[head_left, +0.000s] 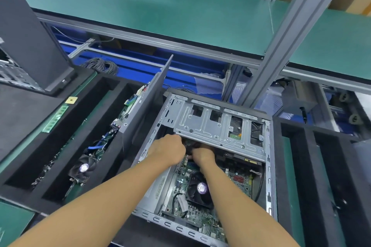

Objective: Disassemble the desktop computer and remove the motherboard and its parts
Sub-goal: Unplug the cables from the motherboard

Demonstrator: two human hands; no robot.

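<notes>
the one view comes from a wide-angle camera on the person's head, facing forward and steeply down, with both forearms entering from the bottom edge. it sits close above the open computer case, which fills the lower middle, the left hand and right hand near the centre; a green surface runs across the top.

1. Both arms bare, stretched forward and down, converging toward the middle
2. Left forearm enters from lower left, right forearm from lower right
3. Left hand: back up, knuckles bent, fingers curled down and away, tips out of sight
4. Right hand: just beside the left, back up, fingers tucked under, grip not readable
</notes>
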